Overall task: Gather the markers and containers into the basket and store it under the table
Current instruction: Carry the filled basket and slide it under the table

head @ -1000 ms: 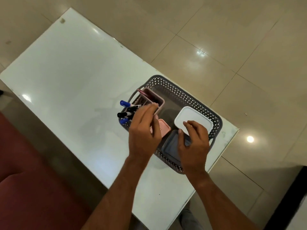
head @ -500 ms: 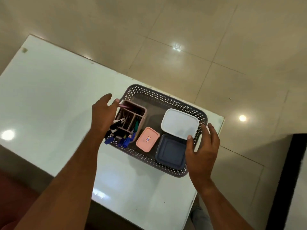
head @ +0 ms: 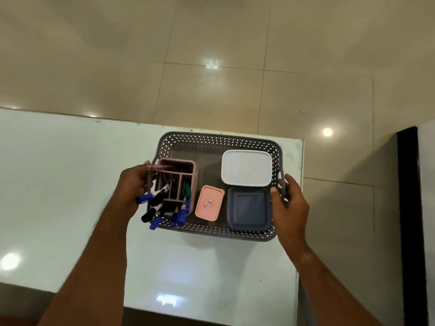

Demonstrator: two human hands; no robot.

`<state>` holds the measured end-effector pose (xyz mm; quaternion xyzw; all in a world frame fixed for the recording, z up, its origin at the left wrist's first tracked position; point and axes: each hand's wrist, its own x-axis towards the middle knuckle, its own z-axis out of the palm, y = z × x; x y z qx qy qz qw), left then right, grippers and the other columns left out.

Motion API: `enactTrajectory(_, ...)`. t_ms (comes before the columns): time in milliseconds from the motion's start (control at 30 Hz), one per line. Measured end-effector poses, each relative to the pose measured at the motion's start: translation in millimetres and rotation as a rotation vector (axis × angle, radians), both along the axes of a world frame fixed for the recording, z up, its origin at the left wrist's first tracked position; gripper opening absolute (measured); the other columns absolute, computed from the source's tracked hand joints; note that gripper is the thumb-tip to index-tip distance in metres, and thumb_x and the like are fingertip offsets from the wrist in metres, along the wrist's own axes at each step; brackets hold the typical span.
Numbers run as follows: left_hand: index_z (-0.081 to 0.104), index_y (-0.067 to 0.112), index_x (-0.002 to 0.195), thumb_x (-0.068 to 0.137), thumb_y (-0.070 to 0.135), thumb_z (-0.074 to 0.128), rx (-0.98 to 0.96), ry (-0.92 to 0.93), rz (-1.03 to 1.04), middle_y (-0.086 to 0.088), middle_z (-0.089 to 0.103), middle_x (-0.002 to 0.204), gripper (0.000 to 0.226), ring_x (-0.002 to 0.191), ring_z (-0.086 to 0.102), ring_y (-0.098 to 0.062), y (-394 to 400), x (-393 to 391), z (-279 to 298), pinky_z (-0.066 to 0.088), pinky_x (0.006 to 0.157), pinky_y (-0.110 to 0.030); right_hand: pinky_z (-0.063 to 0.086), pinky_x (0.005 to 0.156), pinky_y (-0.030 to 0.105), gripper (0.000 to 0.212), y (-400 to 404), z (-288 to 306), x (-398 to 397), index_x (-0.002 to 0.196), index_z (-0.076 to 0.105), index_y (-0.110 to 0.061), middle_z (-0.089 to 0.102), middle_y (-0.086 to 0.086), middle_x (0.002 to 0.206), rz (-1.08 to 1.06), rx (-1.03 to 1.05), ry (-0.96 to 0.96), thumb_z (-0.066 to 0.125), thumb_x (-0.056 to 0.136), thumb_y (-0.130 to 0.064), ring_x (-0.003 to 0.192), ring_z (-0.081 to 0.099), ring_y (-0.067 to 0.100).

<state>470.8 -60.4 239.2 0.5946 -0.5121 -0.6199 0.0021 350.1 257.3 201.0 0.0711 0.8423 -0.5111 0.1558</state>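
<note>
A grey perforated basket [head: 211, 138] sits at the right end of the white table [head: 58, 184]. Inside it lie a pink divided holder [head: 186, 165] with several blue, black and green markers [head: 162, 203] spilling from it, a small pink container [head: 209, 203], a dark blue container [head: 249, 209] and a white-lidded container [head: 246, 167]. My left hand [head: 131, 187] wraps the basket's left handle. On the opposite side, my right hand [head: 290, 205] closes on the right handle, thumb inside the rim.
Beige tiled floor [head: 211, 55] lies beyond the table's far and right edges. A dark vertical panel [head: 408, 220] stands at the right, beside the table end. The basket's right side almost reaches the table's right edge.
Both hands left the items inside the basket and moved out to its two side handles. The head view swung, so the basket now appears square-on.
</note>
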Motion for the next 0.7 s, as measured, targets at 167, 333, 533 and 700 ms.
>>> enactTrajectory(167, 0.077, 0.009, 0.109, 0.100, 0.025, 0.054, 0.147, 0.037, -0.061, -0.011, 0.076, 0.107, 0.029, 0.093, 0.075, -0.020, 2.9, 12.9, -11.7, 0.055, 0.088, -0.036, 0.054, 0.104, 0.054, 0.033, 4.8, -11.6, 9.2, 0.136, 0.065, -0.015, 0.074, 0.007, 0.121, -0.058, -0.065, -0.099, 0.057, 0.104, -0.015, 0.114, 0.067, 0.019)
enactTrajectory(333, 0.076, 0.016, 0.112, 0.105, 0.025, 0.048, 0.163, 0.061, -0.107, -0.009, 0.077, 0.108, 0.030, 0.099, 0.074, -0.025, 6.9, 24.8, -19.1, 0.055, 0.088, -0.042, 0.049, 0.112, 0.051, 0.043, 2.2, -17.6, 19.8, 0.145, 0.058, -0.017, 0.068, 0.000, 0.137, -0.071, -0.149, -0.102, 0.049, 0.105, -0.030, 0.131, 0.061, 0.016)
enactTrajectory(533, 0.074, 0.015, 0.107, 0.109, 0.020, 0.044, 0.045, 0.038, -0.142, -0.007, 0.079, 0.096, 0.030, 0.086, 0.077, -0.020, 21.0, 21.0, -13.3, 0.058, 0.071, -0.034, 0.048, 0.114, 0.050, 0.038, 1.2, -19.7, 16.4, 0.146, 0.057, -0.012, 0.067, 0.002, 0.138, -0.079, -0.169, -0.092, 0.048, 0.109, -0.018, 0.132, 0.060, 0.017)
enactTrajectory(700, 0.074, 0.014, 0.105, 0.109, 0.017, 0.043, 0.031, 0.028, -0.102, -0.007, 0.080, 0.094, 0.032, 0.084, 0.078, -0.020, 40.6, 13.4, -4.8, 0.060, 0.067, -0.032, 0.048, 0.113, 0.053, 0.038, 14.4, -13.5, -4.3, 0.146, 0.057, -0.015, 0.068, 0.005, 0.136, -0.051, -0.166, -0.103, 0.048, 0.109, -0.016, 0.132, 0.061, 0.022)
